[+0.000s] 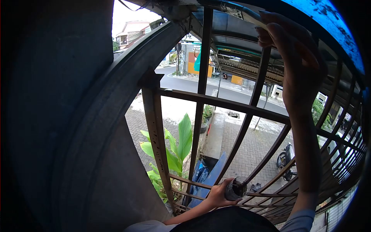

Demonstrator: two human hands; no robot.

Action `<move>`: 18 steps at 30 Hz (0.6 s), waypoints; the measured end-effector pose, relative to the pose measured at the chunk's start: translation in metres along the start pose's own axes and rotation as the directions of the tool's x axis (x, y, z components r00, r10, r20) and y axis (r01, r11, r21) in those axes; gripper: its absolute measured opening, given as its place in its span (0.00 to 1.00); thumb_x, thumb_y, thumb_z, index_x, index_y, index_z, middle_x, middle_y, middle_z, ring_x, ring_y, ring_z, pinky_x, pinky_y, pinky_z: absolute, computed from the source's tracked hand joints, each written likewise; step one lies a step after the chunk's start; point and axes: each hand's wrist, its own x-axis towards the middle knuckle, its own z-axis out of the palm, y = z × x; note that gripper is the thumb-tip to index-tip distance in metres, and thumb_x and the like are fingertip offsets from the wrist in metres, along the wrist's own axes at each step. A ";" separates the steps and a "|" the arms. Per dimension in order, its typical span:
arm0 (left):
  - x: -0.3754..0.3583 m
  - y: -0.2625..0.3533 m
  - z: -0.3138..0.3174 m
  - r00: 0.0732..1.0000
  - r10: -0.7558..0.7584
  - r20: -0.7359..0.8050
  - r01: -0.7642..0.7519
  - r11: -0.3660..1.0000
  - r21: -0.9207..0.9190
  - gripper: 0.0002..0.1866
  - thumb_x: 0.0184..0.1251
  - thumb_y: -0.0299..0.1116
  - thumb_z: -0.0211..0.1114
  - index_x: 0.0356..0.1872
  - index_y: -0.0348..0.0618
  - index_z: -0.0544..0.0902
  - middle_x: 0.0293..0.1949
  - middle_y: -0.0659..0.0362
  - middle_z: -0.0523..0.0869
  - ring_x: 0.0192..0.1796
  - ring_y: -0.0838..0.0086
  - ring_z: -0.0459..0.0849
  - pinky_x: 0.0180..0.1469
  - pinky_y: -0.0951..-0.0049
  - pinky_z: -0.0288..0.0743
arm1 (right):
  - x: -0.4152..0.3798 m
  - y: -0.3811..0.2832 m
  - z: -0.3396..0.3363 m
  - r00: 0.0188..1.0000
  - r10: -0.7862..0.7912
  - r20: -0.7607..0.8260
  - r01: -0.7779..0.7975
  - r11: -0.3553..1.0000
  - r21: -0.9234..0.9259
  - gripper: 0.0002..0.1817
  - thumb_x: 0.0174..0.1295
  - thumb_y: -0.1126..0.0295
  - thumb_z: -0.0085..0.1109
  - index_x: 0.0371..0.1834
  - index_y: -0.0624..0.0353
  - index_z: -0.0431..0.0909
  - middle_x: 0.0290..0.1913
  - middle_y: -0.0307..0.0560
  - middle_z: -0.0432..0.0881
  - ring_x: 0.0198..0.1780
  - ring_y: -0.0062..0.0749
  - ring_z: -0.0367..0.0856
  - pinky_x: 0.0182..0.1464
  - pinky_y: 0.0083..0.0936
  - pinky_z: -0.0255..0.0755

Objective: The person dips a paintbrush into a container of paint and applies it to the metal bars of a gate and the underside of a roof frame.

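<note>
My left hand (219,194) is wrapped round a small clear jar (235,188) with dark contents, low in front of me beside the railing bars. The jar's open mouth faces up toward me. My right hand (295,50) is raised high at the upper right, its fingers curled at the end of a pale, narrow length (251,16) under the roof edge. What those fingers grip, I cannot tell. Between my arms stands a brown metal railing (226,103) with upright bars and crossbars, its paint worn in places.
A dark wall (77,116) closes off the left side. Beyond the bars are a leafy green plant (179,149), a blue sheet (212,174), brick paving (241,143) and a parked motorcycle (286,160). A road (177,82) runs farther out. Blue roofing (328,23) curves overhead at right.
</note>
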 end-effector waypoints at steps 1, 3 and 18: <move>0.001 0.001 -0.001 1.000 0.011 -0.003 -0.011 1.000 -0.003 0.51 0.44 0.55 0.84 0.66 0.40 0.68 0.44 0.50 0.89 0.42 0.57 0.92 0.44 0.64 0.86 | 0.002 -0.005 0.003 0.990 0.136 -0.022 -0.135 0.989 0.053 0.13 0.73 0.70 0.59 0.57 0.59 0.84 0.55 0.49 0.86 0.49 0.33 0.90 0.53 0.31 0.86; 0.002 0.002 -0.002 1.000 0.025 -0.007 -0.025 1.000 -0.007 0.50 0.44 0.55 0.84 0.66 0.40 0.68 0.43 0.50 0.89 0.42 0.57 0.92 0.44 0.64 0.86 | 0.005 -0.006 0.004 0.963 0.269 -0.036 -0.264 0.959 0.108 0.12 0.72 0.71 0.61 0.55 0.59 0.85 0.54 0.49 0.87 0.48 0.32 0.90 0.52 0.30 0.86; 0.003 0.000 -0.004 1.000 0.000 0.015 0.000 1.000 -0.010 0.49 0.43 0.53 0.84 0.65 0.41 0.69 0.41 0.51 0.89 0.40 0.58 0.92 0.43 0.64 0.86 | 0.025 0.001 0.000 0.987 0.128 0.093 -0.129 0.992 0.004 0.11 0.70 0.72 0.62 0.52 0.59 0.86 0.48 0.46 0.90 0.49 0.32 0.90 0.53 0.30 0.86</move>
